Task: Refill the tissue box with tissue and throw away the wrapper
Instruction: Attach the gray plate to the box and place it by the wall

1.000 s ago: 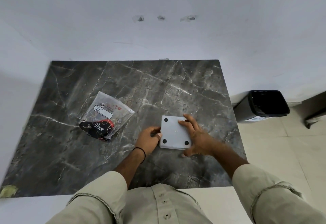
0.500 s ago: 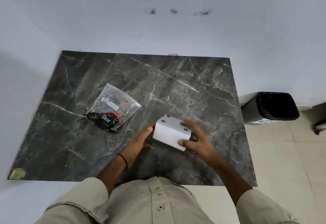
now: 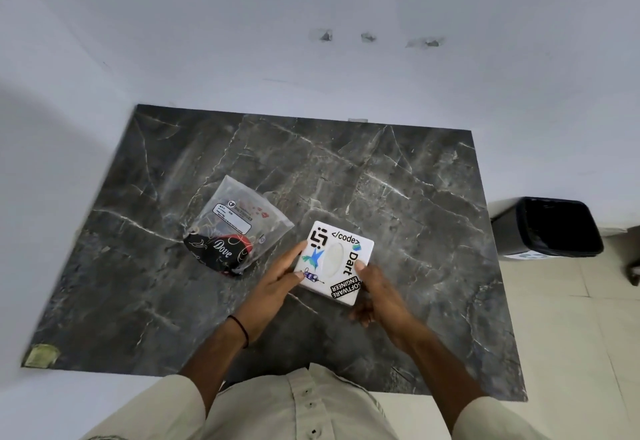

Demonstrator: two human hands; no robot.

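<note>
A white square tissue box (image 3: pixel 335 263) covered in stickers sits top side up near the middle of the dark marble table (image 3: pixel 398 190), its oval slot showing. My left hand (image 3: pixel 277 280) presses against the box's left edge. My right hand (image 3: pixel 377 295) grips its near right corner, thumb on top. Left of the box lies a clear plastic wrapper (image 3: pixel 235 228) with a white label and a dark printed pack bunched at its near end.
A black bin (image 3: pixel 550 228) with a black liner stands on the tiled floor to the right of the table. White walls close in behind and on the left. A small greenish patch (image 3: pixel 41 355) marks the table's near left corner.
The box was bottom side up with its black feet showing; both hands tipped it over, and now its stickered top faces up.
</note>
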